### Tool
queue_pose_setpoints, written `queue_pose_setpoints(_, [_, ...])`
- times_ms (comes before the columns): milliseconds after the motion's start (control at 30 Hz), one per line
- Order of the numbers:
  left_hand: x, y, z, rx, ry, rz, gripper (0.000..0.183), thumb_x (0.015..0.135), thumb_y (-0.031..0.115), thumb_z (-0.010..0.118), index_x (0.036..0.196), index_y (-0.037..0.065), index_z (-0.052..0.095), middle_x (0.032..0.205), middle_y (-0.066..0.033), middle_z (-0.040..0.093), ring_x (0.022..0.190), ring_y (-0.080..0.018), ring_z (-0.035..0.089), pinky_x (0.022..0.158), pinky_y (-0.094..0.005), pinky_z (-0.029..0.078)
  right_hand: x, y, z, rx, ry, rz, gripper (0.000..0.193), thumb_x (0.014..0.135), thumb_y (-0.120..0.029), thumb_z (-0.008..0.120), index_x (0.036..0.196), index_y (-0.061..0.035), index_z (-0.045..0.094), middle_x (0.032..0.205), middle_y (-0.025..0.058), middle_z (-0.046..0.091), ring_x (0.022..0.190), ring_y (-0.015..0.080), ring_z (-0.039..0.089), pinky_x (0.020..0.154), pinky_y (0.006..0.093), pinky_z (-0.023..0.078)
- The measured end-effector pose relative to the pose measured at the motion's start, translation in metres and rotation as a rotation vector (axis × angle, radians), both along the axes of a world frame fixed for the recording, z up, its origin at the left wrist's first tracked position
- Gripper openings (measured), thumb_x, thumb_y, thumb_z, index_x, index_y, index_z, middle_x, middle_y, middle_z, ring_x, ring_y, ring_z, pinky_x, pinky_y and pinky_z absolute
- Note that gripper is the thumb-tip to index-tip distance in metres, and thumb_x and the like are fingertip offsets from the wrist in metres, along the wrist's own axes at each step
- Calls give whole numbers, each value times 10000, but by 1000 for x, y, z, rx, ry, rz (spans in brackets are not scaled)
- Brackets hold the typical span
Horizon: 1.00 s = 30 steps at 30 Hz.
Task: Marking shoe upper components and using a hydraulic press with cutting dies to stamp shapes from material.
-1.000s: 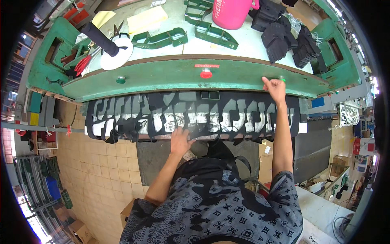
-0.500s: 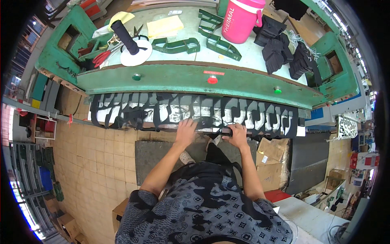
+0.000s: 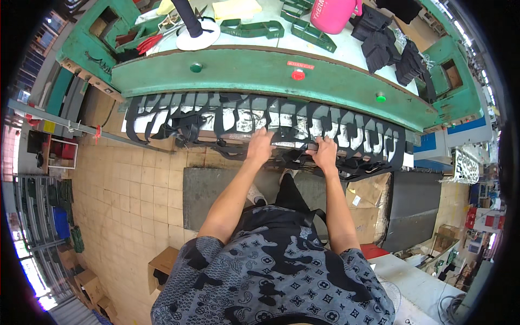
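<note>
A long black sheet [image 3: 238,120], stamped through with rows of curved openings, lies over a white board [image 3: 206,120] under the green press beam [image 3: 227,70]. My left hand [image 3: 261,146] is closed on the sheet's front edge near the middle, its fingers bent over the material. Further right, my right hand [image 3: 325,154] grips the same edge, thumb towards a dark strip there. Between the hands, black strips hang loosely below the edge. Bunched black offcuts [image 3: 187,127] lie on the sheet's left part. The undersides of both hands are hidden.
On top of the press are green cutting dies [image 3: 252,29], a pink jug [image 3: 330,16], stacked black pieces [image 3: 374,46], red-handled scissors [image 3: 149,44] and a black roll on a white disc [image 3: 196,36]. Buttons line the beam. A dark mat [image 3: 211,189] covers the tiles by my feet.
The view has shifted, so the press sits higher in the picture. Both hands remain at the sheet's front edge; more black strips now hang below it between and beside them.
</note>
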State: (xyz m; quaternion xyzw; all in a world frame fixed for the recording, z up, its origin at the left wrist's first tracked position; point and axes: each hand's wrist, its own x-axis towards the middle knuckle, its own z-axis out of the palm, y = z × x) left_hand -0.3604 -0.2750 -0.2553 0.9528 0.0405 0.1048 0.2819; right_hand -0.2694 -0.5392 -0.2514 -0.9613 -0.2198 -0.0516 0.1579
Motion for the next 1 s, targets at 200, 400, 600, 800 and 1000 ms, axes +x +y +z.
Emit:
queue_pose_setpoints(200, [1, 3, 0, -45, 44, 0, 528, 764, 110, 877, 1258, 22, 710, 1097, -201, 615, 1116, -415, 585, 959, -501, 491, 2, -5, 1, -16, 105, 35, 534, 702, -351, 938, 1085, -61, 705, 1096, 203, 666, 1109, 408, 615, 973, 511, 443])
queue_pose_setpoints(400, [41, 37, 70, -319, 505, -79, 759, 822, 618, 812, 1312, 49, 692, 1234, -221, 689, 1163, -445, 643, 1024, -508, 516, 43, -1, 51, -95, 477, -11, 485, 700, -452, 943, 864, -62, 705, 806, 117, 671, 863, 378, 661, 786, 500, 520])
queue_pose_setpoints(600, [127, 44, 18, 10, -7, -185, 835, 899, 469, 762, 1522, -13, 484, 1525, -208, 528, 1459, -394, 452, 1207, -531, 337, 134, 137, 63, 210, -150, 100, 607, 810, -452, 859, 1225, -67, 640, 1244, 221, 575, 1084, 412, 560, 936, 526, 444])
queue_pose_setpoints(800, [126, 54, -20, -83, 126, -219, 815, 907, 447, 772, 1547, 31, 488, 1619, -190, 450, 1534, -389, 378, 1252, -536, 281, 152, 130, -17, 289, 43, 119, 597, 827, -420, 828, 1211, -14, 622, 1113, 183, 584, 1013, 354, 562, 875, 466, 463])
queue_pose_setpoints(1000, [140, 53, 1, -483, 8, -91, 770, 888, 492, 787, 1477, 49, 561, 1520, -191, 525, 1434, -410, 479, 1183, -530, 363, 124, 116, -4, 1998, 1079, -412, 680, 972, -508, 614, 1453, -27, 588, 1338, 189, 670, 1220, 314, 650, 1103, 441, 500])
